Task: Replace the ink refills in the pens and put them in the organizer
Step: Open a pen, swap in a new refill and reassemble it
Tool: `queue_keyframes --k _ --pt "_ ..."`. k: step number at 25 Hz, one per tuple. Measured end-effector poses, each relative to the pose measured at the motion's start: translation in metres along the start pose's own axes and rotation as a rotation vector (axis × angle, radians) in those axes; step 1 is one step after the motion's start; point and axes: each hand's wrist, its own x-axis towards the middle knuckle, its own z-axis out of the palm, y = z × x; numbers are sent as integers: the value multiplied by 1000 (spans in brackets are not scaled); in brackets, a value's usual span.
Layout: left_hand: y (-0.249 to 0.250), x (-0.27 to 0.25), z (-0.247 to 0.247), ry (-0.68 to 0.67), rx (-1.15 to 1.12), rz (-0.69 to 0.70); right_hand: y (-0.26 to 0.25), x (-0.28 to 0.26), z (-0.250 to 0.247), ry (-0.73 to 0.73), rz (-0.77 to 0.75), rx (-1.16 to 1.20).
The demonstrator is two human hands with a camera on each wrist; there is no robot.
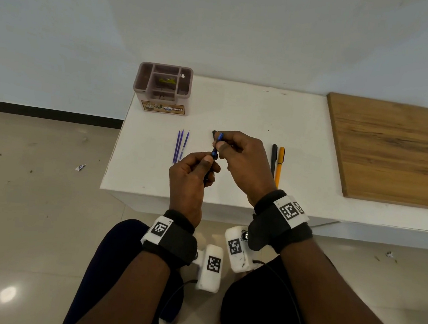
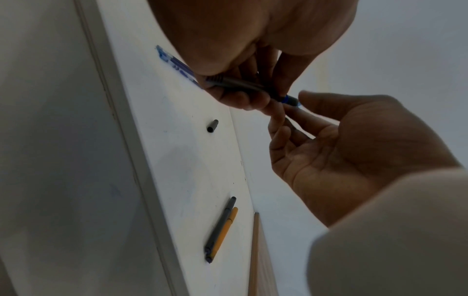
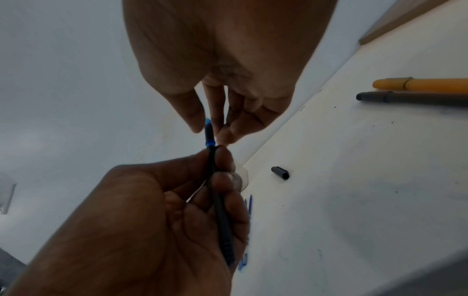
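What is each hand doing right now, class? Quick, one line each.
Left hand: curled round the dark pen barrel, holding it.
Right hand: thumb and fingers pinching the blue end sticking out of the barrel.

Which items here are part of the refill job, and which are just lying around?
Job:
- pen, held by left hand and right hand
- cap on the table
- refills
- black pen, orange pen
- organizer

Lying about:
- wooden board
- paper scrap on the floor
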Motion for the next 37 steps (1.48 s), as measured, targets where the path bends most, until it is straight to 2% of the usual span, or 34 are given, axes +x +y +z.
queue_keyframes --k 4,7,13,23,27,31,35,37 --pt "-1 -1 0 -4 4 4 0 4 0 25 -5 -22" --pt "-3 1 -1 -3 -6 -6 -1 8 -3 66 -19 46" --pt "-9 3 -1 -10 16 -42 1 28 -7 110 106 269" --pt "-13 6 -3 -5 -3 -14 -15 48 -13 164 -4 273" --pt "-11 4 -3 0 -25 -15 -10 55 -21 214 16 260" --pt "-11 4 -3 23 -25 -19 26 56 -14 187 98 81" --pt "-13 5 -3 28 -30 -20 63 61 7 43 113 -303" --pt "-14 6 -3 35 -33 -26 72 65 14 24 119 -454"
